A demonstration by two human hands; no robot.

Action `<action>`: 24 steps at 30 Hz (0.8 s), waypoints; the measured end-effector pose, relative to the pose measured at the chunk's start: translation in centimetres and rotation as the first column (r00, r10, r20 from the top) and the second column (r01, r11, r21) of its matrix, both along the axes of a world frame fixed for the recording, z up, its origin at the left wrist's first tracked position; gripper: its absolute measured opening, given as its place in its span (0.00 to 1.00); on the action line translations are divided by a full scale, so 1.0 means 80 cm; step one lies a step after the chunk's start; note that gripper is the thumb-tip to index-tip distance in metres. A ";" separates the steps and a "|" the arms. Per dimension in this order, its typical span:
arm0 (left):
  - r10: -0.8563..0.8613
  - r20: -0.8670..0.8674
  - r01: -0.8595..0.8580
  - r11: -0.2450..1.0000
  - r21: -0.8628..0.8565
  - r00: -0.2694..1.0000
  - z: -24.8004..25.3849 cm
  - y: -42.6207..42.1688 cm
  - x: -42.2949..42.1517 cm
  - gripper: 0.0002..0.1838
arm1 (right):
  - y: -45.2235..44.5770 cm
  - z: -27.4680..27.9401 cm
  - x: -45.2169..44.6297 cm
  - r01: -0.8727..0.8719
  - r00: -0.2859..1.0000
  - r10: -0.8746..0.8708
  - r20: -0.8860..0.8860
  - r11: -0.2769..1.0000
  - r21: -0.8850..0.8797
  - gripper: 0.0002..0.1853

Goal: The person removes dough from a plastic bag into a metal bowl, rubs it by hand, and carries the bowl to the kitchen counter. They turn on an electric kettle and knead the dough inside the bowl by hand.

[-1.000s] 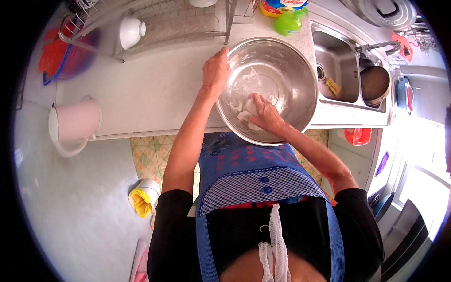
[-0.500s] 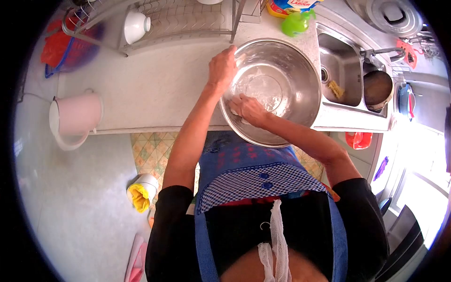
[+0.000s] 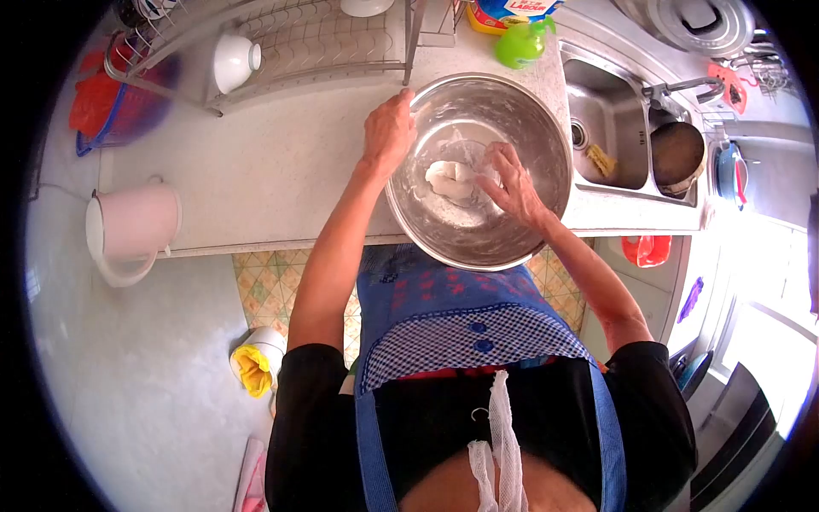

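Note:
A large steel mixing bowl (image 3: 542, 128) stands at the counter's front edge, its inner wall smeared with white. On its bottom lies a pale lump of dough (image 3: 448, 179) with a crease in its top, loose white residue around it. My left hand (image 3: 390, 132) grips the bowl's rim at the upper left, fingers closed over the edge. Inside the bowl, just right of the dough, is my right hand (image 3: 512, 181); its fingers are spread and hold nothing, the thumb close to the lump. Whether the thumb touches the dough I cannot tell.
A wire dish rack (image 3: 316, 72) with white bowls (image 3: 234, 64) stands behind. A green pump bottle (image 3: 519, 47) is behind the bowl, a double sink (image 3: 627, 162) to the right. The pink pitcher (image 3: 136, 222) stands at the counter's left front edge.
My right hand has moved from the bowl's left side to the right, with fingers now apart. The dough shows in the middle. My left hand stays on the rim; the view has shifted slightly.

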State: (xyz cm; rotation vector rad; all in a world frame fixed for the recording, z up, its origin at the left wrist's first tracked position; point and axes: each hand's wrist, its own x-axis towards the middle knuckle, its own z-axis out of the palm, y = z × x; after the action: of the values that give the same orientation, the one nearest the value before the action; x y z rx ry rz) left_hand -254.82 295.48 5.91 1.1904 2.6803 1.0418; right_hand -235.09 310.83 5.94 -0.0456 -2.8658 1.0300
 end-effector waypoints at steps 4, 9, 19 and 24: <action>0.010 -0.008 -0.010 1.000 -0.008 1.000 0.004 0.000 0.003 0.16 | -0.043 -0.006 -0.031 0.035 0.997 -0.029 -0.070 0.995 0.090 0.32; 0.024 -0.019 -0.023 0.999 0.033 1.000 -0.004 -0.001 0.002 0.14 | -0.049 -0.026 -0.049 -0.098 0.970 0.056 0.236 0.980 0.170 0.27; 0.015 -0.014 -0.014 1.000 0.017 1.000 0.000 -0.001 0.005 0.18 | 0.007 -0.015 -0.035 0.438 0.896 -0.405 0.180 0.746 -0.501 0.21; 0.014 -0.037 -0.012 0.999 0.044 0.999 0.004 -0.002 0.008 0.15 | 0.013 -0.038 -0.007 0.164 0.985 -0.172 -0.005 0.948 -0.274 0.23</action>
State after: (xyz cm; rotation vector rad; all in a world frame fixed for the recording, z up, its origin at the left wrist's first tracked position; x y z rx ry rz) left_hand -254.21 295.30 6.25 1.2131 2.7107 1.0966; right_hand -235.67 311.86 2.91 -0.2879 -2.6174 1.3655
